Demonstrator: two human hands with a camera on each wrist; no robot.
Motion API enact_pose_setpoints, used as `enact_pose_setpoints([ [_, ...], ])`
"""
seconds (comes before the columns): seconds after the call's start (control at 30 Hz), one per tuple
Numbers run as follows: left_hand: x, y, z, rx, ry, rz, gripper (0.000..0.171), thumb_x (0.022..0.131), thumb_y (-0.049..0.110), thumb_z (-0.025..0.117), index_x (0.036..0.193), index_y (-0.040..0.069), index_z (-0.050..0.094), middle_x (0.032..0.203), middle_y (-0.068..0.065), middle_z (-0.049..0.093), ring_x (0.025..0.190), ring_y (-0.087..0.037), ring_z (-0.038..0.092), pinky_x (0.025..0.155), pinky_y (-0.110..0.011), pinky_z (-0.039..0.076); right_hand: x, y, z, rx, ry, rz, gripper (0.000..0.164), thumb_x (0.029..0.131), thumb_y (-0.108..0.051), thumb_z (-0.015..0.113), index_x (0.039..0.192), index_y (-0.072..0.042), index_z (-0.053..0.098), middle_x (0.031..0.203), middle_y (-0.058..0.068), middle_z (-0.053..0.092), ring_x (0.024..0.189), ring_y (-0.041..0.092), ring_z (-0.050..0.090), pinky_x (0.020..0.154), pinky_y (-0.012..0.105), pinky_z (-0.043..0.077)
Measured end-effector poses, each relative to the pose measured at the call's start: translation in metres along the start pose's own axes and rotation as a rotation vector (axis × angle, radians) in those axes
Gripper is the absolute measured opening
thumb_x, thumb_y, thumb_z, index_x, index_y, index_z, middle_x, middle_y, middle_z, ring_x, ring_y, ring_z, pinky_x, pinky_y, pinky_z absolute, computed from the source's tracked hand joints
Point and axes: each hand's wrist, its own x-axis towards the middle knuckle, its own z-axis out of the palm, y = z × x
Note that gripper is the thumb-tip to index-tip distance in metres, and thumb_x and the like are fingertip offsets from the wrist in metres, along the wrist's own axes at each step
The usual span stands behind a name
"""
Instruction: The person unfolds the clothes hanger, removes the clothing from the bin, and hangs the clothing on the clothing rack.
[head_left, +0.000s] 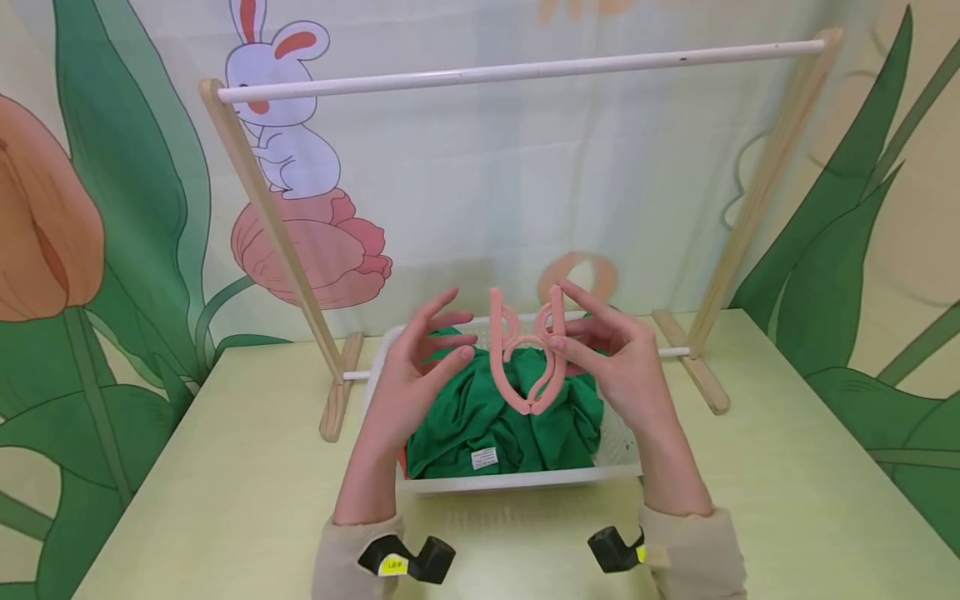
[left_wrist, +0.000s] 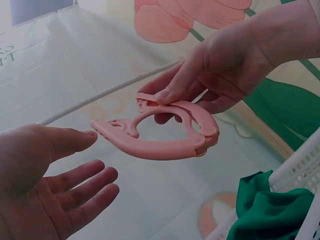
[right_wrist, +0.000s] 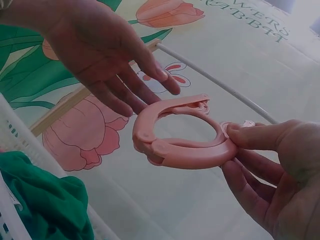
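Note:
A pink folding clothes hanger, its two arms folded up into a U shape, is held in the air over the basket. My right hand pinches one of its arms between thumb and fingers. On the other side, my left hand is spread with its fingers loose, beside the hanger's other arm and holding nothing. In the left wrist view the hanger's near tip comes close to the left thumb. Below lies a crumpled green garment with a white label, filling much of the white basket.
A clothes rack with a white top rail and wooden legs stands behind and around the basket. Its feet rest on the pale table. A printed curtain with a rabbit and tulips hangs behind.

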Motion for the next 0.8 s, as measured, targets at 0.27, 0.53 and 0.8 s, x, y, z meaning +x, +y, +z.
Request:
enact_pose_setpoints([
  [0.27, 0.011, -0.003, 0.016, -0.017, -0.029, -0.006, 0.065, 0.095, 0.007, 0.064, 0.148, 0.039, 0.042, 0.119, -0.013, 0.062, 0.098, -0.025, 0.065, 0.079, -0.036, 0.058, 0.0, 0.0, 0.001, -0.031, -0.055, 0.024, 0.055, 0.09, -0.009, 0.071, 0.142, -0.02, 0.055, 0.091, -0.013, 0.074, 0.079, 0.011, 0.072, 0.065, 0.033, 0.061],
  [0.53, 0.013, -0.001, 0.018, -0.042, -0.036, 0.013, 0.058, 0.096, 0.004, 0.061, 0.146, 0.031, 0.048, 0.116, -0.017, 0.061, 0.092, -0.024, 0.063, 0.074, -0.034, 0.06, -0.001, -0.002, 0.0, -0.074, -0.089, 0.024, 0.054, 0.092, -0.01, 0.069, 0.142, -0.025, 0.054, 0.108, 0.009, 0.069, 0.073, 0.018, 0.07, 0.065, 0.035, 0.062],
  [0.8, 0.014, -0.001, 0.017, -0.039, -0.038, 0.014, 0.056, 0.096, 0.003, 0.061, 0.145, 0.025, 0.049, 0.114, -0.016, 0.06, 0.091, -0.026, 0.062, 0.074, -0.035, 0.06, -0.001, -0.005, -0.001, -0.082, -0.148, 0.005, 0.057, 0.094, -0.008, 0.066, 0.146, -0.023, 0.049, 0.115, 0.016, 0.063, 0.076, 0.018, 0.069, 0.068, 0.035, 0.062],
])
